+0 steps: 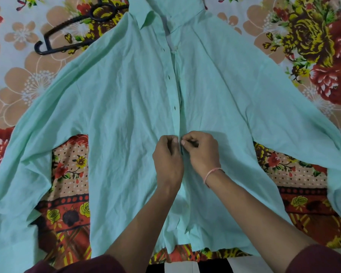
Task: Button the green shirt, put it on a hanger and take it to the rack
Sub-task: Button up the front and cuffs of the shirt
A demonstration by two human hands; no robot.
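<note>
1 green shirt [126, 115] lies flat, front up, on a floral sheet [313, 36]. Its collar [144, 16] points away from the person and its hem is nearest them. The 2 sleeves are spread wide: 1 sleeve [18, 174] trails down the left, the other [313, 125] runs out to the right. The front opening runs down the middle, with the 2 edges overlapped and the top gaping just below the collar. 3 dark buttonholes [168, 77] show along the left edge above the hands.

2 hands work at the opening, about two-thirds of the way down. The left hand [166, 154] has curled fingers pinching the left front edge. The right hand [202, 152] is just beside it, thumb and fingertips pinching the right edge. The hands nearly touch. The button between them is too small or hidden to make out. 1 pink thread band [213, 173] circles the right wrist. Both forearms cross the lower shirt front and hide part of the opening there.

1 dark hanger [67, 34] lies on the sheet at upper left, well apart from the hands. Its right end meets the shirt's shoulder; I cannot tell whether it runs under the cloth.
</note>
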